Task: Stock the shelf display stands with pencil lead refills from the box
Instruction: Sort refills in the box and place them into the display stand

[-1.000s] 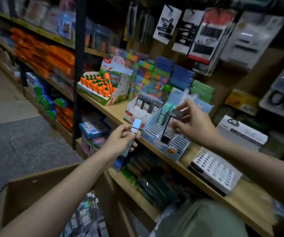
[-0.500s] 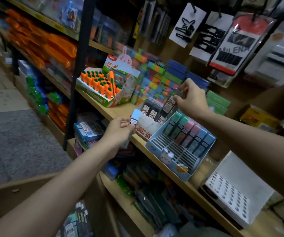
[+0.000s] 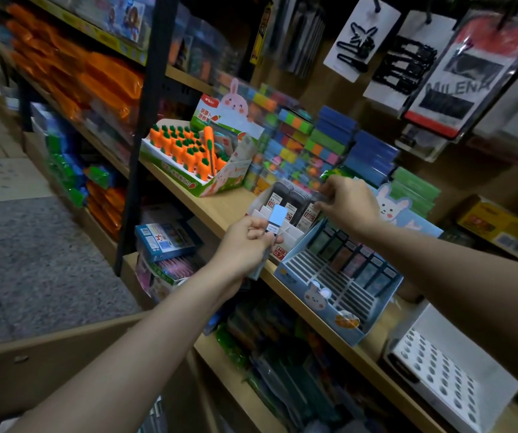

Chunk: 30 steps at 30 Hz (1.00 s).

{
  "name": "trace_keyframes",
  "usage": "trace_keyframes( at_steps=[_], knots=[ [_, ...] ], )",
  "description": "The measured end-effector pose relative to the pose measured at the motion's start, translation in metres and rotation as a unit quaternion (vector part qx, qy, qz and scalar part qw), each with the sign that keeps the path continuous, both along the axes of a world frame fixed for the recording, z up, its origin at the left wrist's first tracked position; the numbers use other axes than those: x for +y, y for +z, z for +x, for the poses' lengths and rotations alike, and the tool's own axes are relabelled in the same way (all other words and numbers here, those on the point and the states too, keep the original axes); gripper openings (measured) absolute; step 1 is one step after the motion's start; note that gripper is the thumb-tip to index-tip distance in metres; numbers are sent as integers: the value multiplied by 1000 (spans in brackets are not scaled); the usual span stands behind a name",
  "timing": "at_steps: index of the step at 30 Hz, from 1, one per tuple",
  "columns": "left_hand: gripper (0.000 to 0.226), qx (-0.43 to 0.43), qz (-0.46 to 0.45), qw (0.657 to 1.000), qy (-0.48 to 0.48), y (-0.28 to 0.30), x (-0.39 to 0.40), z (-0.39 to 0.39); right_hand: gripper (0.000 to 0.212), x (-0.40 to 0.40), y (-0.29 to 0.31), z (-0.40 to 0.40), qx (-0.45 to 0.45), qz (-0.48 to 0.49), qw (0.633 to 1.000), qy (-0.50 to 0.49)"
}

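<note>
A white cardboard stand (image 3: 285,228) is sitting on the wooden shelf (image 3: 220,210), holding dark, flat lead refill cases (image 3: 295,203) upright in its back slots while its front slots are showing only white dividers. The right hand (image 3: 349,203) is reaching over this stand, its fingers pinching the top of one dark case (image 3: 313,207) at the back row's right end. The left hand (image 3: 245,245) is hovering just in front of the stand, its fingers curled around a slim refill with a pale blue cap (image 3: 274,221). Just to the right, a blue slatted stand (image 3: 323,295) with a rabbit picture is carrying one row of translucent pastel refills (image 3: 357,260) at its back. A brown cardboard box (image 3: 64,351) is standing open at the bottom left, with packets (image 3: 156,415) showing blurred inside. A green-and-white tray (image 3: 195,185) is holding orange carrot-shaped items (image 3: 185,145).
</note>
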<state>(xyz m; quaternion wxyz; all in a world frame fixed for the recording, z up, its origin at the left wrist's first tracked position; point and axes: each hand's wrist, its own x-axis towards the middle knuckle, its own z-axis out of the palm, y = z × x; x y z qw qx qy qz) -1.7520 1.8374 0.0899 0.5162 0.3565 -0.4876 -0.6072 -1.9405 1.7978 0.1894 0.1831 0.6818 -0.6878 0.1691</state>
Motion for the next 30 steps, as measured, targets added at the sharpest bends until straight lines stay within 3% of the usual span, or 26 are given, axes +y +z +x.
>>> trace_keyframes(
  at_steps=[4,7,11,14,17,23,25,28,30],
  knots=[
    [23,-9,7,1000,-25,-8,4,-5,14,-1,-5,4,78,3,997,-16],
    [23,-12,9,999,-37,-14,8,-7,14,1,-3,7,79,10,997,-21],
    [15,-13,-22,1000,-16,-17,11,-8,14,30,13,13,-80,-67,992,69],
    [16,11,-32,999,-13,-14,19,-11,14,70,12,16,-209,45,969,125],
    [15,28,-43,998,-47,-11,32,-22,30,105,-4,15,-339,104,927,124],
    [9,-30,-109,991,-76,-5,56,-43,27,139,-14,0,-325,64,936,116],
    [10,-123,-183,975,-35,-7,58,-45,28,142,0,-18,-318,37,944,84],
    [22,-273,-329,904,24,-17,57,-45,28,145,26,-50,-311,-14,949,45],
    [33,-336,-386,859,7,-27,55,-44,27,148,37,-68,-272,-32,961,22]
  ],
)
